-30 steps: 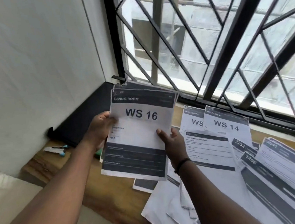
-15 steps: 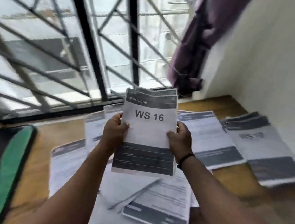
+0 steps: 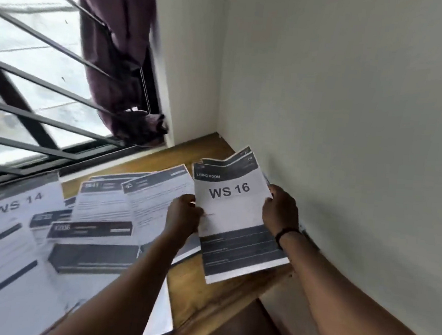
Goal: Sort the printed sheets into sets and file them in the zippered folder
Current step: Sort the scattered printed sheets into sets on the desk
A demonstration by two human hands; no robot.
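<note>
Head view: WS 16 set (image 3: 233, 216), a thin stack of printed sheets headed "LIVING ROOM", held up off the tabletop (image 3: 203, 296) by both hands. Left hand (image 3: 182, 217) grips the stack's left edge, fingers curled behind, thumb side on the front. Right hand (image 3: 280, 212) grips the right edge the same way, a dark band on its wrist. At least 2 more sheet tops fan out behind the front page at 12 o'clock.

Stack's long axis runs roughly 11 to 5 o'clock, tilted toward the white wall (image 3: 352, 125), which stands just beside the right hand at 3 o'clock.

Loose sheets (image 3: 136, 202) lie spread on the tabletop from 9 o'clock of the stack, overlapping; a WS 14 sheet (image 3: 19, 203) sits furthest left. Window grille (image 3: 35, 76) and purple curtain (image 3: 112, 51) at 11 o'clock.

Zippered folder not in view here. Judgement: the bare strip of tabletop lies under the stack toward 6 o'clock, between the loose sheets and the wall; either hand could lower it there, the right being nearer the wall corner.
</note>
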